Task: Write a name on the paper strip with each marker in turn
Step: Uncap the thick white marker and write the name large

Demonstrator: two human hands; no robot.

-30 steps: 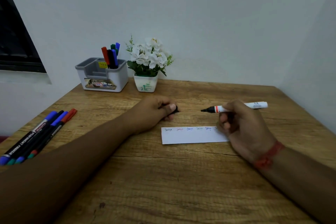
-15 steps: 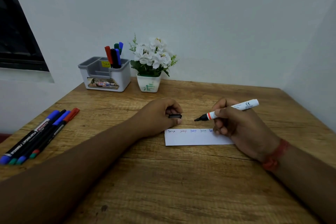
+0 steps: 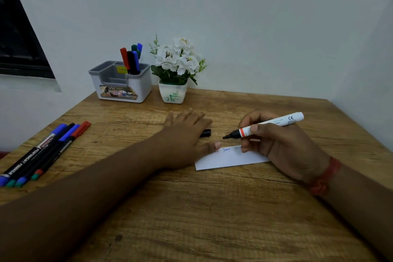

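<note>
- A white paper strip is laid flat on the wooden table, near the middle and slightly to the right. Several small handwritten words in different ink colours are seen along its far edge; they are too small to be read with certainty.
- The left end of the strip is pressed down by the thumb of the left hand. The fingers of this grip are held straight and spread apart, flat over the table, and nothing is clasped.
- A white marker with an orange band and a bare black tip is held by the right hand. The grip is clamped round the barrel, and the tip is pointed left, just above the far edge of the strip.
- A red thread band is worn on the right wrist.
- A black cap is seen lying on the table just beyond the left thumb, between the two hands.
- Four capped markers are laid side by side at the table's left edge, with blue, black and red caps.
- At the far side, a grey and white pen holder containing more markers is placed against the wall.
- A small white pot of white flowers is set just right of the holder.
</note>
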